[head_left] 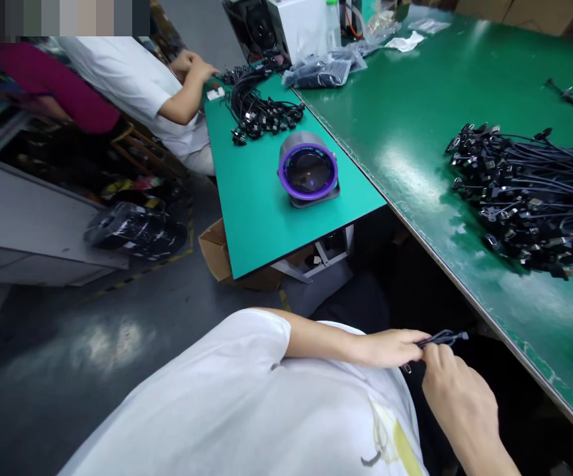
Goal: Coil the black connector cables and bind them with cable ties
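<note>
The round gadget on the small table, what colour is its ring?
Purple: the ring circles the dark face of the grey gadget, clearest in the head view.

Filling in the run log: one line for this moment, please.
left hand: holds cable | right hand: pinches same cable | place: lap, off bench | cable pile: on bench

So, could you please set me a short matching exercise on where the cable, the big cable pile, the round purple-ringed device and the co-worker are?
Things:
1. thin black cable
2. large pile of black cables
3. round purple-ringed device
4. co-worker in white

Places:
A. on the small teal table
B. seated at the far end of that table
C. between both hands, left hand and right hand
D. on the long green bench

Pairs: 1-C, 2-D, 3-A, 4-B
</note>
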The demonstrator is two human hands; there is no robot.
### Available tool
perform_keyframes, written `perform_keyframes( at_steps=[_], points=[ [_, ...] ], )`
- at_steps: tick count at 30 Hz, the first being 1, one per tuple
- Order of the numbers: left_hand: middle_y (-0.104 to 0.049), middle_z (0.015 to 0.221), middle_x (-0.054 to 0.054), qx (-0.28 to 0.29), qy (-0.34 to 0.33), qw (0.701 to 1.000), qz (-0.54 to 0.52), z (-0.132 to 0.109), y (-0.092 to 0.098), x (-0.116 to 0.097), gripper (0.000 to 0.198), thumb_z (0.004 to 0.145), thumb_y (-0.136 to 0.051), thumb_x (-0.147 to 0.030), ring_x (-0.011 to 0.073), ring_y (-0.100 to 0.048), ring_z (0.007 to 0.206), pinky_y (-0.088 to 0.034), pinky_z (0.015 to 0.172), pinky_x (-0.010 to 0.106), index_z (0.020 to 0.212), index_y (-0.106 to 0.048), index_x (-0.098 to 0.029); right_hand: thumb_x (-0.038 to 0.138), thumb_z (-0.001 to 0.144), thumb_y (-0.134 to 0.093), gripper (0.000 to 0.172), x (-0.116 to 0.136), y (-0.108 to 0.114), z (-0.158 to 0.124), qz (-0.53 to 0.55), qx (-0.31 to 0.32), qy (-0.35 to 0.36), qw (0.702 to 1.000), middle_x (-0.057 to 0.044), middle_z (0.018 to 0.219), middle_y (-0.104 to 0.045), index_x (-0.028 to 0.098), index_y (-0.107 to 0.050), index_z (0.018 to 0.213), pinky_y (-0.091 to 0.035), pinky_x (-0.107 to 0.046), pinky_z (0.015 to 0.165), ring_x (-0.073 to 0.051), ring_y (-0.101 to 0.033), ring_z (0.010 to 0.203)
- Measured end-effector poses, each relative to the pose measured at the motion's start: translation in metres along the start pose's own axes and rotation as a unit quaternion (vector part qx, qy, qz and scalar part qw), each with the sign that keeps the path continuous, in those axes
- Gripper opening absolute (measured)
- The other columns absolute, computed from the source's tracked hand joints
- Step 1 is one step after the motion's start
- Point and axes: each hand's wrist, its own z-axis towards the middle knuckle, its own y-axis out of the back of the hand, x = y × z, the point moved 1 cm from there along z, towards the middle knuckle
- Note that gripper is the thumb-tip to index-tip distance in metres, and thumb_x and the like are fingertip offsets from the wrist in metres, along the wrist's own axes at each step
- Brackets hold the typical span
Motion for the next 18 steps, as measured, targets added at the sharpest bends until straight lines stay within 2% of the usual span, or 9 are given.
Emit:
perform_keyframes(
  at_steps=[3,5,7,9,12,13,14,16,18],
  points=[
    [-0.061,0.119,0.007,-0.029,-0.026,0.997,-0.073,0.001,0.0,-0.008,0.039,0.092,-0.046,-0.03,0.0193,-0.056,0.112,-0.042,0.104,0.036,0.126,-0.063,-0.018,0.025,0.097,-0.048,0.018,0.014,-0.007,-0.003,0.086,-0.043,-0.219,0.971,-0.002,0.071,-0.057,0.016,-0.063,0.091,-0.024,-0.027,0.05,-0.011,-0.045,0.057],
    [-0.059,0.122,0.008,-0.031,-0.073,0.996,-0.049,0.0,0.002,-0.015,0.034,0.091,-0.052,-0.029,0.0201,-0.055,0.115,-0.043,0.104,0.036,0.12,-0.067,-0.019,0.033,0.1,-0.045,0.026,0.022,-0.012,-0.012,0.214,-0.066,-0.346,0.911,-0.005,0.086,-0.065,0.016,-0.064,0.104,-0.035,-0.023,0.058,-0.014,-0.057,0.071],
    [-0.058,0.122,0.008,-0.044,-0.144,0.987,0.057,-0.004,0.005,-0.022,0.03,0.088,-0.058,-0.025,0.0207,-0.052,0.117,-0.039,0.107,0.037,0.114,-0.07,-0.02,0.041,0.099,-0.044,0.033,0.023,-0.018,-0.026,0.353,-0.054,-0.402,0.843,-0.007,0.095,-0.067,0.016,-0.065,0.104,-0.043,-0.024,0.066,-0.018,-0.062,0.081],
    [-0.06,0.114,0.007,-0.022,-0.209,0.958,0.196,-0.012,0.005,-0.028,0.026,0.087,-0.056,-0.019,0.0191,-0.052,0.113,-0.033,0.111,0.035,0.106,-0.074,-0.023,0.047,0.097,-0.046,0.037,0.016,-0.021,-0.04,0.428,0.001,-0.401,0.81,-0.007,0.094,-0.068,0.016,-0.066,0.099,-0.046,-0.024,0.066,-0.018,-0.063,0.08],
    [-0.059,0.101,0.004,0.159,-0.241,0.908,0.303,-0.024,-0.001,-0.025,0.031,0.084,-0.052,-0.012,0.0159,-0.055,0.098,-0.039,0.102,0.026,0.096,-0.076,-0.028,0.046,0.098,-0.044,0.035,-0.001,-0.018,-0.051,0.403,0.068,-0.367,0.836,-0.002,0.089,-0.066,0.019,-0.065,0.094,-0.044,-0.021,0.062,-0.014,-0.061,0.074],
    [-0.059,0.1,0.003,0.221,-0.229,0.901,0.295,-0.026,-0.003,-0.02,0.032,0.081,-0.053,-0.012,0.0154,-0.055,0.095,-0.042,0.096,0.024,0.094,-0.076,-0.029,0.045,0.099,-0.043,0.033,-0.005,-0.015,-0.051,0.37,0.067,-0.356,0.855,-0.002,0.089,-0.065,0.02,-0.064,0.094,-0.043,-0.021,0.062,-0.013,-0.06,0.073],
    [-0.058,0.098,0.002,0.258,-0.199,0.909,0.259,-0.025,-0.005,-0.014,0.03,0.078,-0.056,-0.012,0.0153,-0.056,0.093,-0.044,0.091,0.023,0.092,-0.076,-0.029,0.042,0.1,-0.042,0.031,-0.006,-0.012,-0.049,0.33,0.057,-0.341,0.878,-0.001,0.087,-0.064,0.02,-0.063,0.094,-0.042,-0.021,0.062,-0.012,-0.059,0.072],
    [-0.06,0.092,0.0,0.246,-0.098,0.953,0.144,-0.016,-0.005,0.001,0.024,0.073,-0.061,-0.012,0.0155,-0.057,0.088,-0.046,0.085,0.024,0.086,-0.076,-0.026,0.033,0.101,-0.041,0.028,0.001,-0.006,-0.042,0.237,0.014,-0.282,0.93,-0.001,0.078,-0.06,0.019,-0.062,0.091,-0.037,-0.024,0.058,-0.012,-0.054,0.064],
    [-0.061,0.085,0.0,0.162,0.001,0.986,0.042,0.0,0.001,0.014,0.02,0.076,-0.059,-0.016,0.0148,-0.057,0.082,-0.046,0.082,0.026,0.087,-0.074,-0.022,0.022,0.1,-0.039,0.025,0.016,-0.002,-0.033,0.158,-0.025,-0.195,0.968,-0.002,0.07,-0.055,0.018,-0.062,0.092,-0.032,-0.027,0.057,-0.013,-0.047,0.058]
  ],
)
